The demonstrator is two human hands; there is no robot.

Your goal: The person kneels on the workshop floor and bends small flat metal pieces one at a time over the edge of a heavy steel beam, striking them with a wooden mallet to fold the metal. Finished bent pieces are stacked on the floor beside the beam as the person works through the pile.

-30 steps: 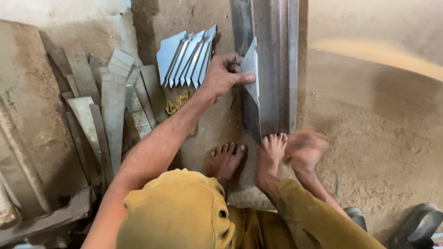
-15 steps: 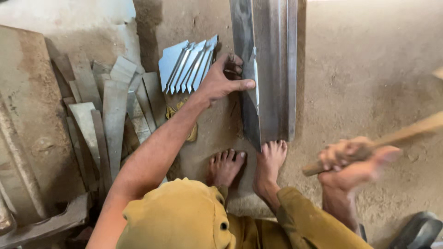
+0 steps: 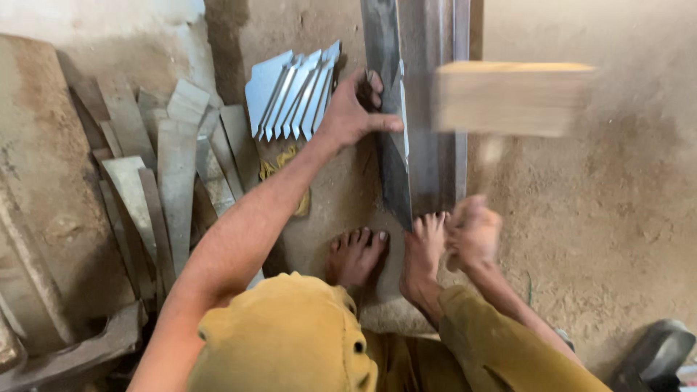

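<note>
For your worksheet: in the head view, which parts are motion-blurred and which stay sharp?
Head view: the wooden mallet and the right hand gripping it are smeared by motion; the left hand on the metal sheet and the stacked metal pieces are sharp.

Left hand (image 3: 352, 116) presses a metal sheet (image 3: 399, 116) on the steel beam (image 3: 428, 109); right hand (image 3: 472, 236) swings a wooden mallet (image 3: 512, 98).
</note>
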